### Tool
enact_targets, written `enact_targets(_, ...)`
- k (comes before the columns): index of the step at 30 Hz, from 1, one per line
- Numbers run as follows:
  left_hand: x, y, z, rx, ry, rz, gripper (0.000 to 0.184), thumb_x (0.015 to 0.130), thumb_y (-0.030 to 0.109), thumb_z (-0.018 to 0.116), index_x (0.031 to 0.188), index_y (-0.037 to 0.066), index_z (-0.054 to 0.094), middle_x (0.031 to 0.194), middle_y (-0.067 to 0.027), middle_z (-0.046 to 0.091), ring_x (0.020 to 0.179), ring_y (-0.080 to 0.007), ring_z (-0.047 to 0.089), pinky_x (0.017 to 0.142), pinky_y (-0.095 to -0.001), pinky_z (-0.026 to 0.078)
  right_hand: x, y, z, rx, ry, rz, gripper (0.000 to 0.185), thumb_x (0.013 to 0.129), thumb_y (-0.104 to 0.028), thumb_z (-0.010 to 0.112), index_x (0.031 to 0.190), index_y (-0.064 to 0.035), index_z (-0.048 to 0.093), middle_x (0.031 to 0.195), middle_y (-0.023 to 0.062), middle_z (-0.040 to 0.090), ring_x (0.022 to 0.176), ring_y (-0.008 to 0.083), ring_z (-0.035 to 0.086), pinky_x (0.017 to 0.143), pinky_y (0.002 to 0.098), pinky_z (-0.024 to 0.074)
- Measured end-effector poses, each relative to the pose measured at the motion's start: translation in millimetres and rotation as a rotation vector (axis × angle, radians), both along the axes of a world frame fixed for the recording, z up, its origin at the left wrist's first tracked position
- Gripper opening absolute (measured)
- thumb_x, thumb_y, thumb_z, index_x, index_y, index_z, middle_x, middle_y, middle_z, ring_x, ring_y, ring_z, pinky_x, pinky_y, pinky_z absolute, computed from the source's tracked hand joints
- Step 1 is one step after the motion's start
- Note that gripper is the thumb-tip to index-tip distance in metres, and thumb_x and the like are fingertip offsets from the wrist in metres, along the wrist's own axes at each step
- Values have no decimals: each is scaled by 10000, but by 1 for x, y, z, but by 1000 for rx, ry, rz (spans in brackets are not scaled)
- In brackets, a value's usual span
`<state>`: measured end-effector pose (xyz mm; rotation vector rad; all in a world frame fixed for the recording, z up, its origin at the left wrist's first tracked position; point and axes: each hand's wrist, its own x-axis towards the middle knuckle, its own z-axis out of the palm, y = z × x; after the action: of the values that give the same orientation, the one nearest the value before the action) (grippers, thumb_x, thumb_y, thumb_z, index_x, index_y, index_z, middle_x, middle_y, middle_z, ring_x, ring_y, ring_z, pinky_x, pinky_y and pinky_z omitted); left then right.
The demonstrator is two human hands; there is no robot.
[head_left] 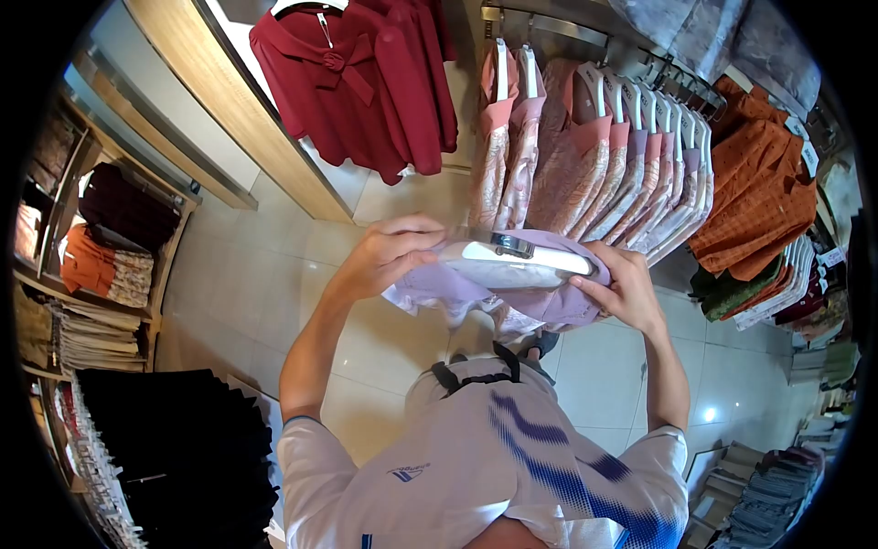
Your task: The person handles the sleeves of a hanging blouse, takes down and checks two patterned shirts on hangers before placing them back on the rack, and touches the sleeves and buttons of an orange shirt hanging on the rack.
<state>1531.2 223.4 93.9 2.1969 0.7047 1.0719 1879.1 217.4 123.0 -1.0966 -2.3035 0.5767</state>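
In front of my waist I hold a lilac shirt (569, 305) on a white hanger (526, 255), with pale patterned cloth hanging below. My left hand (395, 253) is closed on the shirt at its left end, the fingertips partly blurred against the cloth. On the other side my right hand (625, 285) grips the lilac collar near the hanger's end, thumb on the near side and fingers behind. Just beyond, a row of pink and lilac patterned shirts (594, 178) hangs from a metal rail (558, 29) on white hangers.
Dark red blouses (352, 82) hang by a wooden post (247, 101). Orange garments (759, 183) hang at the right. Black garments (174, 457) fill a rack at lower left, near shelves of folded clothes (96, 337). Pale floor tiles (229, 274) lie below.
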Motion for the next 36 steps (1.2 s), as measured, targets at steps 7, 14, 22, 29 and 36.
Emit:
enact_targets(7, 4, -10, 4, -196, -83, 118, 414, 699, 2, 741, 1062, -36, 546, 1038, -160, 616, 929, -291, 609, 776, -331, 503, 0, 1, -2, 7, 12, 8, 321, 786, -259, 686, 1027, -53, 629, 789, 155, 648, 701, 310, 649, 624, 353, 498)
enact_targets(14, 1, -13, 1, -19, 464, 273, 519, 670, 332, 797, 985, 5, 545, 861, -162, 597, 806, -340, 567, 694, -381, 457, 0, 1, -2, -48, 28, -3, 321, 786, -263, 688, 1014, -46, 629, 789, 156, 646, 698, 313, 645, 623, 353, 495)
enact_targets(22, -1, -3, -4, 138, 470, 418, 407, 690, 300, 791, 805, 7, 534, 671, -153, 560, 622, -309, 527, 583, -363, 424, 10, 19, -3, -10, 57, 119, 478, 814, -373, 658, 1137, -37, 548, 841, 181, 630, 766, 338, 639, 675, 385, 480)
enact_targets(29, 2, 5, 36, -28, 250, 394, 383, 698, 236, 788, 781, -22, 518, 579, -145, 459, 491, -254, 436, 501, -315, 379, 19, 36, 6, 64, 55, 100, 361, 814, -239, 671, 1057, 16, 593, 871, 162, 632, 773, 314, 628, 712, 353, 481)
enact_targets(36, -3, 14, 52, 73, 305, 459, 407, 684, 221, 792, 734, -20, 467, 564, -147, 393, 501, -265, 380, 499, -316, 349, 24, 46, 1, 15, 173, -22, 361, 781, -191, 719, 1051, 19, 604, 915, 120, 658, 797, 193, 634, 745, 299, 487)
